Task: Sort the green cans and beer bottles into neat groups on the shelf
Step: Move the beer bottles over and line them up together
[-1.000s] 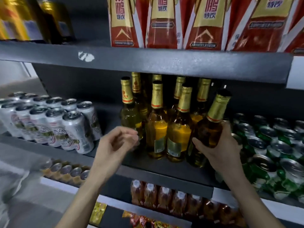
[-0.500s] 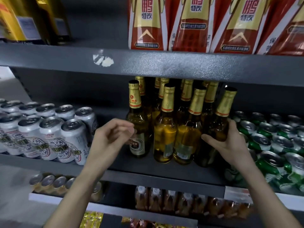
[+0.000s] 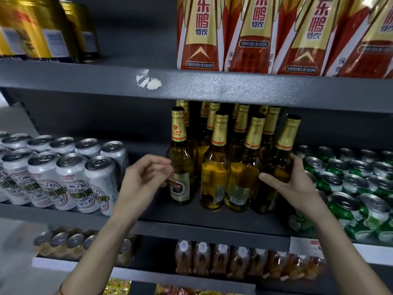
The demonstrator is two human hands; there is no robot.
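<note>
Several gold-foiled beer bottles point(image 3: 214, 167) stand grouped at the middle of the grey shelf point(image 3: 191, 222). My right hand point(image 3: 291, 184) wraps the body of the rightmost front bottle point(image 3: 276, 167), which stands almost upright against its neighbours. Green cans point(image 3: 348, 188) fill the shelf to the right of the bottles; my right wrist hides part of the nearest ones. My left hand point(image 3: 142, 179) hovers with loosely curled fingers, holding nothing, just left of the leftmost front bottle point(image 3: 180, 167), fingertips close to its glass.
White cans point(image 3: 63, 173) are packed at the left of the same shelf, with a bare gap between them and the bottles. Red drink cartons point(image 3: 255, 33) and gold cans point(image 3: 38, 28) stand on the shelf above. Small bottles point(image 3: 234, 260) and tan cans point(image 3: 63, 243) fill lower shelves.
My right hand has brought the tilted rightmost bottle upright against the group. My left hand stayed near the leftmost bottle. The camera moved closer and a little left.
</note>
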